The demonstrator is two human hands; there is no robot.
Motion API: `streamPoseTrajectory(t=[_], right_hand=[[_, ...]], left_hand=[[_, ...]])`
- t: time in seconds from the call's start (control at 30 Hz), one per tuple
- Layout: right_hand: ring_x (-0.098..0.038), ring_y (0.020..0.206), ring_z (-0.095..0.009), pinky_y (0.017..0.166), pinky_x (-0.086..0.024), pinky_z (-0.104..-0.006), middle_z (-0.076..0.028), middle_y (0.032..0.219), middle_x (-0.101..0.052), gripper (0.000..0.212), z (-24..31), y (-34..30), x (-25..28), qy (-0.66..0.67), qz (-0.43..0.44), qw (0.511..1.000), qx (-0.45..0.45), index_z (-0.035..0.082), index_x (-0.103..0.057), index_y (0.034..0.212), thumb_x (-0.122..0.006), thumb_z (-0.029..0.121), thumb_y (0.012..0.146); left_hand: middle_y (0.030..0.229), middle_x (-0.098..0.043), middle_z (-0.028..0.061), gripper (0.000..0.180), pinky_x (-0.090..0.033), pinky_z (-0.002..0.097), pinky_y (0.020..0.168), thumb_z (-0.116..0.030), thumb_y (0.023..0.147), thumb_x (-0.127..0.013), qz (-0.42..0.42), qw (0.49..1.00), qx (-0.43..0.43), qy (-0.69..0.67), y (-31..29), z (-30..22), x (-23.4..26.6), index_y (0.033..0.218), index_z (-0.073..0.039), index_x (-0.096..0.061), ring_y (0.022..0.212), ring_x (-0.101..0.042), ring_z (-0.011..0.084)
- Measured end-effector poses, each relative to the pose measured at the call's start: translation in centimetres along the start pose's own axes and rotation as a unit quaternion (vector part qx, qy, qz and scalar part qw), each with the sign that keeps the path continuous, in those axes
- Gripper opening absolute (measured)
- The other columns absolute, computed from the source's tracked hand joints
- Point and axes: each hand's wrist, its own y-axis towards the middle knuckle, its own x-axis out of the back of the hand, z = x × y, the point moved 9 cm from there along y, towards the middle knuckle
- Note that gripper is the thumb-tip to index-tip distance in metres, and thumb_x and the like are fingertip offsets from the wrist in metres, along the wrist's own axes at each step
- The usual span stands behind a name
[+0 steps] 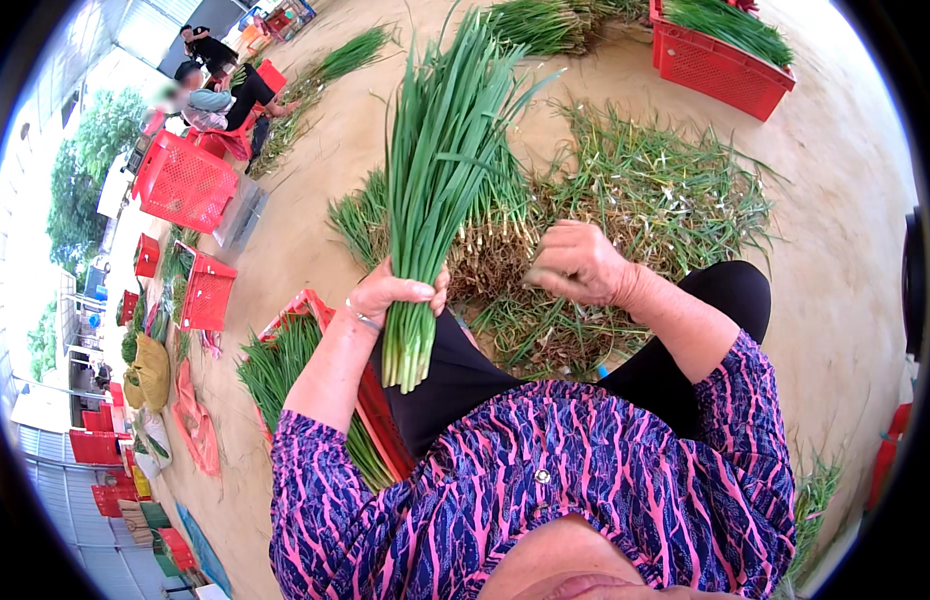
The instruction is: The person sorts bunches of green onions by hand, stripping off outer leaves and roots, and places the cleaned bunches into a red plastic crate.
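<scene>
My left hand point(393, 292) is closed around a thick bunch of garlic chives point(433, 180), holding it upright with the pale trimmed-looking stem ends below the fist and the long green leaves above. Level with it to the right, my right hand point(582, 264) is curled, its fingers bent in; whether anything is inside cannot be seen. Behind and between the hands lies a heap of chives with brown roots point(485, 262). Loose leaves and scraps point(665, 190) spread out beyond my right hand.
By my left leg stands a red crate point(387, 440) of chives. Another red crate point(720, 85) of greens is at the far right. More chives point(540, 25) lie at the far side. Stacked red crates point(185, 180) and seated people point(220, 105) are at the left.
</scene>
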Motion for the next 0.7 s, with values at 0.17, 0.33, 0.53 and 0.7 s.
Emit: streamPoseTrajectory(t=[0.17,0.33,0.53,0.7], right_hand=[[-0.049,0.054,-0.01,0.052,-0.041,-0.0285,0.001,0.062,-0.053,0.036,-5.6,-1.9,3.4,0.196,-0.229,0.919,-0.254,0.003,-0.059,0.074,-0.051,0.024,0.102],[-0.042,0.053,-0.005,0.052,-0.041,-0.0244,0.005,0.061,-0.045,0.032,-9.5,-2.8,3.1,0.436,-0.352,0.762,-0.324,0.003,-0.063,0.086,-0.05,0.026,0.104],[-0.068,0.075,-0.02,0.071,-0.061,-0.0357,-0.004,0.084,-0.059,0.019,-11.2,-3.4,-0.3,0.558,-0.375,0.666,-0.323,0.001,-0.057,0.102,-0.051,0.019,0.102],[-0.068,0.082,-0.023,0.075,-0.061,-0.0368,-0.008,0.088,-0.061,0.016,-10.1,-3.9,-4.2,0.612,-0.369,0.598,-0.363,0.0,-0.055,0.1,-0.052,0.016,0.102]], left_hand=[[0.078,-0.058,0.0112,0.046,-0.05,0.0404,0.064,-0.005,0.06,-0.078,0.009,0.995,0.099,0.008,-9.9,4.4,1.9,0.101,0.002,-0.057,0.067,-0.061,0.0243],[0.083,-0.063,0.0113,0.045,-0.051,0.0383,0.063,-0.008,0.061,-0.082,-0.022,0.979,0.19,-0.067,-17.8,14.2,2.2,0.1,0.001,-0.061,0.068,-0.063,0.0256],[0.081,-0.062,0.0114,0.055,-0.051,0.0361,0.062,-0.007,0.062,-0.083,-0.069,0.973,0.207,-0.073,-22.2,17.7,1.5,0.111,0.0,-0.057,0.07,-0.061,0.0231],[0.086,-0.065,0.0093,0.056,-0.053,0.0354,0.071,0.0,0.061,-0.082,-0.103,0.965,0.235,-0.052,-23.1,19.4,3.0,0.112,0.0,-0.059,0.077,-0.064,0.0221]])
